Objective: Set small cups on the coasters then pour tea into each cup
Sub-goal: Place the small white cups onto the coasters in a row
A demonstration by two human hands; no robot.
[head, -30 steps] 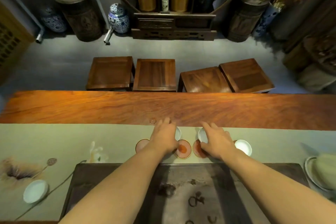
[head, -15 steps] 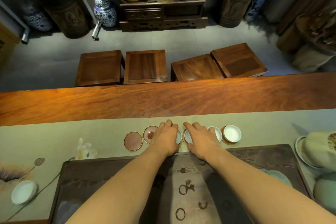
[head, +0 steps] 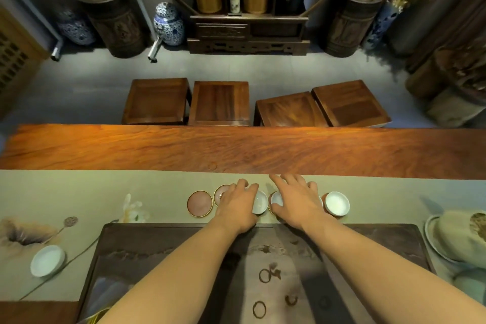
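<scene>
Left hand (head: 238,205) palm-down over coaster row, fingers curled round small white cup (head: 260,202), cup at its right edge, seemingly on coaster. Right hand (head: 297,202) spread flat, fingers loose, over second cup (head: 276,198); grip unclear, palm hides most of it. Third cup (head: 337,203) free on coaster at right end of row. Bare reddish coaster (head: 200,204) at left end; next coaster (head: 220,193) half under left hand. All on green runner (head: 79,192), just beyond dark tea tray (head: 157,250). Spare white cup (head: 47,261) far left.
</scene>
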